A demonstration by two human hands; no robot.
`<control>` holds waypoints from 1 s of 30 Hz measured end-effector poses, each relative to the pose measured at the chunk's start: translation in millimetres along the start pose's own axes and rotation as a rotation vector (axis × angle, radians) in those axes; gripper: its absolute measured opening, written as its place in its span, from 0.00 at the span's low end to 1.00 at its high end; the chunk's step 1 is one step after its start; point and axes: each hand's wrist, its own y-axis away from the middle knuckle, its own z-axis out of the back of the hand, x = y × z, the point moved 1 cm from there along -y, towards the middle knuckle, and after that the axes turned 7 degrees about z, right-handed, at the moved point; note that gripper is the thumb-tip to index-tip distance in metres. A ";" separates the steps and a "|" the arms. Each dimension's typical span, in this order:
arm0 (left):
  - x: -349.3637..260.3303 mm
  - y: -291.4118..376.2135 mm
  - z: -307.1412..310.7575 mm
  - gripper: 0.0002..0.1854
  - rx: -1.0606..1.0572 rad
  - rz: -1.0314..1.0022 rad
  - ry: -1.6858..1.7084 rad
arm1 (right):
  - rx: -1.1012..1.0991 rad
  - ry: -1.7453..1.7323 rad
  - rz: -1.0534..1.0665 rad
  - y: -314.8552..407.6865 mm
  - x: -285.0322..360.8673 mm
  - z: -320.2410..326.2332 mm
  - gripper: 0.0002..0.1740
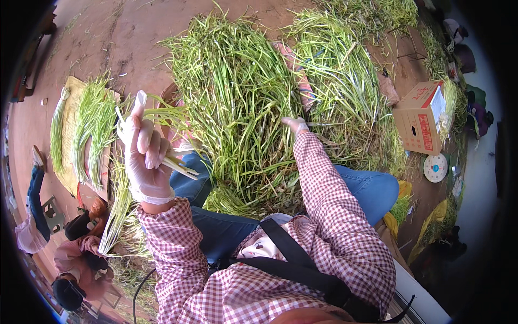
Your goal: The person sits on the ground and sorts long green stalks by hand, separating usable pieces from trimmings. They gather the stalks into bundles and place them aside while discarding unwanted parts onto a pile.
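My left hand (146, 156), in a thin translucent glove, is raised on the left. Its fingers are closed around a few pale green stalks (178, 165), whose white ends stick out to the right. A large heap of long green leafy stalks (238, 97), possibly garlic greens, lies in front of me between my legs. My right hand (296, 124), also gloved, reaches to the right edge of this heap. Its fingertips are among the leaves, so a grip cannot be made out. Browner, wilted leaves (279, 190) lie in the near part of the heap.
A second stalk heap (336, 69) lies to the right. Beyond it stand a printed cardboard box (417, 121) and a round dial scale (436, 167). Sorted stalks (91, 129) rest on a yellow mat (68, 176) at left. A co-worker (77, 259) sits at lower left.
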 end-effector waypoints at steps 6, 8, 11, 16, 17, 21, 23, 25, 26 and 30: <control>-2.2 3.7 0.2 0.17 0.039 0.022 0.035 | 0.238 -0.409 0.509 88.3 22.4 58.6 0.38; -4.9 5.5 1.2 0.17 0.038 0.009 0.047 | 0.256 -0.647 0.579 126.5 42.6 69.5 0.26; -9.1 6.8 1.2 0.18 0.120 0.005 0.025 | 0.244 -0.687 0.868 189.7 76.1 82.5 0.27; -10.6 7.7 2.7 0.16 0.077 -0.057 0.041 | 0.546 -0.797 0.759 213.1 93.0 82.8 0.26; -10.2 8.3 3.6 0.16 0.030 -0.062 0.025 | 0.456 -0.726 0.660 192.3 87.7 62.2 0.26; -10.2 9.7 4.0 0.17 0.099 -0.015 -0.024 | 0.086 -0.312 0.143 97.8 31.1 10.6 0.25; -11.6 12.5 3.1 0.18 0.114 -0.028 -0.034 | 0.447 -0.766 0.364 64.3 8.7 11.5 0.19; -14.1 15.1 0.7 0.17 0.020 -0.106 -0.155 | 0.629 -0.955 0.646 46.6 -11.8 25.2 0.21; -14.9 15.6 -1.3 0.17 -0.050 -0.119 -0.200 | 0.554 -0.880 0.624 34.7 -14.8 31.2 0.21; -9.6 22.4 -12.9 0.19 -0.115 -0.126 -0.413 | -0.388 -0.034 0.288 23.8 -27.6 68.4 0.20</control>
